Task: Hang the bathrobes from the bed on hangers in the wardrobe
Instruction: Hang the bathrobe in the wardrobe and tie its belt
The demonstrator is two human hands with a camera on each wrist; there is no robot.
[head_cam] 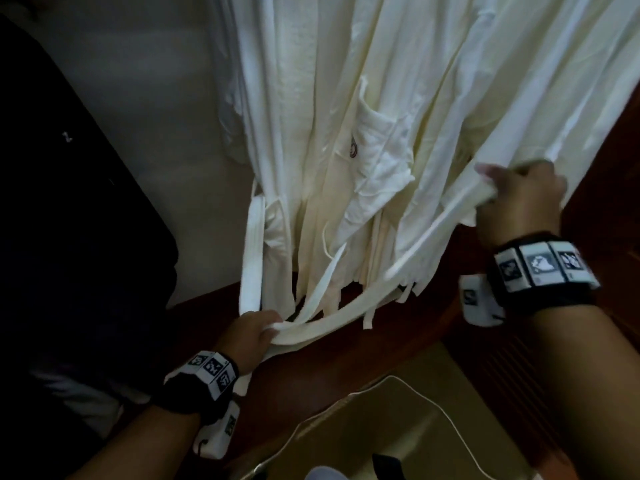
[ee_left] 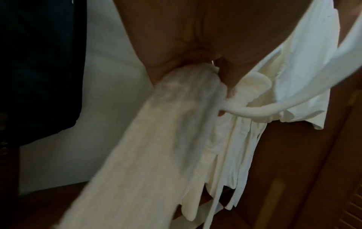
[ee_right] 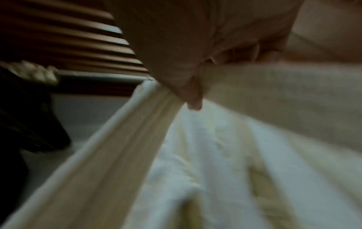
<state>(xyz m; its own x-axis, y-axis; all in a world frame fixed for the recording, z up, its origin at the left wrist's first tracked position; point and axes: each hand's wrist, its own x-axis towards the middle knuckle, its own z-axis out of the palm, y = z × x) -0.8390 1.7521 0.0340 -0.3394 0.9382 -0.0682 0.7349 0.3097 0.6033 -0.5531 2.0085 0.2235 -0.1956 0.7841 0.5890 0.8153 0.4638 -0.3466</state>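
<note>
While the white bathrobes (head_cam: 398,116) hang in the wardrobe in front of a pale wall (head_cam: 166,81), a long cloth belt (head_cam: 363,292) is held between both hands. One end is gripped by the left hand (head_cam: 254,332), low near the hems. The other part is clamped in the right hand (head_cam: 519,199), higher at the right, beside a slatted wooden door (ee_right: 68,38).

Hanging bathrobes (head_cam: 398,116) fill the wardrobe; free room along the left wall (head_cam: 156,81).
</note>
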